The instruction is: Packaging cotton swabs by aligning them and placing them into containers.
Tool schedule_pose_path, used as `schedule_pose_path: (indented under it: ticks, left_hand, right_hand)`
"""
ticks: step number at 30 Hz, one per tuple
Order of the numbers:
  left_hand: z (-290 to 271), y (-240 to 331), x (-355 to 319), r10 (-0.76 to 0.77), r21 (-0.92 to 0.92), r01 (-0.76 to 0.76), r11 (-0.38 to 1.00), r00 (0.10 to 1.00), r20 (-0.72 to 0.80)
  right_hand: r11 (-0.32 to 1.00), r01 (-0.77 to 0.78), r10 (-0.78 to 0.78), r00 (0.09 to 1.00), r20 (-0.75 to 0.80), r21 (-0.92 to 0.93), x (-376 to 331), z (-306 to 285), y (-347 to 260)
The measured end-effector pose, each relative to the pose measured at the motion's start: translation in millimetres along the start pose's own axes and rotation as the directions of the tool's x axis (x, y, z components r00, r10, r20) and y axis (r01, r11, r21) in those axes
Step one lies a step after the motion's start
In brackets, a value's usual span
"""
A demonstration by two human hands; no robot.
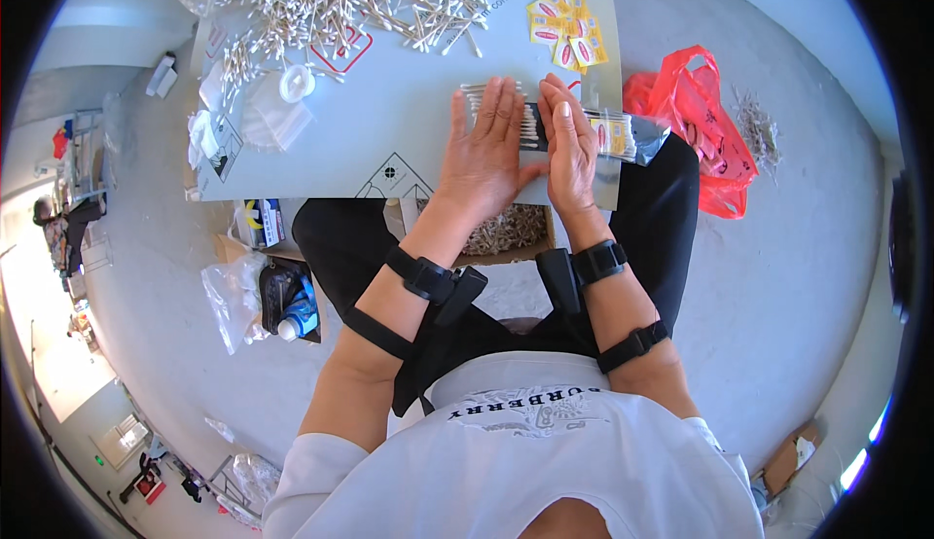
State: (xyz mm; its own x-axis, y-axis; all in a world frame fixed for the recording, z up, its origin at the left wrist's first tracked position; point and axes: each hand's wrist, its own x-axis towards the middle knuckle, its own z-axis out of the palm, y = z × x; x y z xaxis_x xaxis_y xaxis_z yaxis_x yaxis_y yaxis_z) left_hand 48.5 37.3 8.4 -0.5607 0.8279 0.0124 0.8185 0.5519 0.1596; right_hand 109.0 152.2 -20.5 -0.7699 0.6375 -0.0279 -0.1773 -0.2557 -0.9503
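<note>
A row of cotton swabs [528, 130] lies on the grey board between my hands, with a dark strip under or beside it. My left hand [484, 150] rests flat over part of the row, fingers stretched out, and hides the swabs beneath. On the other side my right hand [572, 155] stands on its edge, fingers straight and close together, its palm toward the row. Just right of it lies a clear pack [613, 136] with a yellow card and swabs inside, near the board's right edge. Neither hand visibly grips anything.
A large heap of loose swabs [360, 4] covers the far left of the board [389, 101]. Yellow cards [569, 31] lie at the far right, clear bags [277, 116] at the left. A red plastic bag [693, 121] stands on the floor; a box of swabs [506, 233] sits below the board.
</note>
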Motion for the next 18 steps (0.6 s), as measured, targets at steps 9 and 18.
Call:
schedule_pose_path:
  ticks: [9, 18]
  left_hand:
    - [27, -26, 24, -0.585, -0.949, -0.145, 0.279, 0.758, -0.288]
    - [32, -6, 40, -0.603, -0.974, -0.226, 0.026, 0.774, -0.195]
  right_hand:
    - [0.996, 0.080, -0.081, 0.996, -0.034, -0.030, 22, 12, 6]
    - [0.972, 0.142, -0.157, 0.985, -0.068, -0.185, 14, 11, 8]
